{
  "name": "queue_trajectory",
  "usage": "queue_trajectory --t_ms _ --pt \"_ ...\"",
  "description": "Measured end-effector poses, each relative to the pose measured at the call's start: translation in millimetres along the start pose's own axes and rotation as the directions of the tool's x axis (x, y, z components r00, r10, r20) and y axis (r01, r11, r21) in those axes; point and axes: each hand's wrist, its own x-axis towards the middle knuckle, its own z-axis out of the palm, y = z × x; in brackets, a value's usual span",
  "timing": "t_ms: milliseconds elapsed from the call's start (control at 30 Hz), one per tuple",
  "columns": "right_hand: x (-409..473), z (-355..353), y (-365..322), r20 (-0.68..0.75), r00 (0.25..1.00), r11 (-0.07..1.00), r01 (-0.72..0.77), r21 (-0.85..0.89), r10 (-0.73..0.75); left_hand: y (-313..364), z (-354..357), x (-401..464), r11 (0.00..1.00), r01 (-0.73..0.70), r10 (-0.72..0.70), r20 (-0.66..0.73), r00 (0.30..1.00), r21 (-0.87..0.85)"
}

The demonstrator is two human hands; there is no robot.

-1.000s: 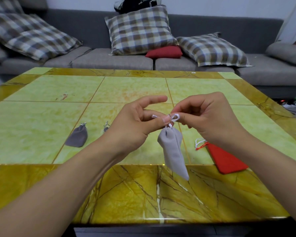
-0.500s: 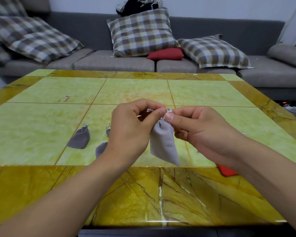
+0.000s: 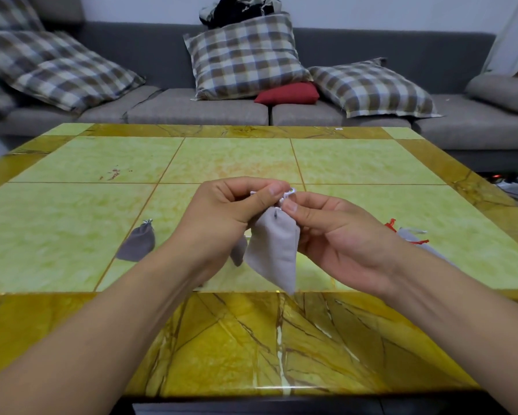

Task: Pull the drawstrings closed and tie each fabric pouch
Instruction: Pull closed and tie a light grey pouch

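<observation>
A light grey fabric pouch (image 3: 274, 250) hangs in the air above the table's middle, its neck gathered. My left hand (image 3: 224, 217) and my right hand (image 3: 338, 238) both pinch its white drawstring (image 3: 288, 193) at the top, fingertips almost touching. A dark grey pouch (image 3: 138, 242) lies shut on the table to the left. Another grey pouch (image 3: 239, 250) peeks out behind my left wrist, mostly hidden. To the right, a grey pouch (image 3: 413, 236) and red drawstring ends (image 3: 390, 225) show past my right forearm; the rest is hidden.
The yellow-green tiled table (image 3: 102, 205) has a marbled border along the near edge. A grey sofa (image 3: 192, 109) with checked cushions and a red cushion (image 3: 287, 93) runs behind the far edge.
Both hands have come closer together at the pouch's neck and dropped lower toward the table. The pouch swung from hanging straight to tilted. The red pouch at right is now covered by my forearm.
</observation>
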Motion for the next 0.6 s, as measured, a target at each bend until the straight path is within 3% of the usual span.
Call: queue_trajectory --t_ms 167,333,467,600 --pt "-0.7 -1.2 -4.1 0.029 0.999 1.0 -0.016 -0.022 0.016 8.6 -3.7 -0.5 0.995 -0.1 0.1 0.053 0.994 0.002" --pt "-0.8 -5.3 -7.9 0.043 0.999 0.994 0.006 -0.113 -0.001 8.0 -10.0 -0.3 0.895 -0.328 0.334 0.035 0.942 0.303" --pt "-1.6 -6.8 -8.9 0.014 0.999 0.966 0.037 -0.255 -0.034 7.5 -12.7 -1.4 0.61 -0.544 0.555 0.179 0.813 0.577" --pt "-2.0 -7.2 -7.3 -0.035 0.998 0.943 0.04 -0.332 -0.055 8.3 -15.1 0.4 0.352 -0.634 0.607 0.348 0.715 0.689"
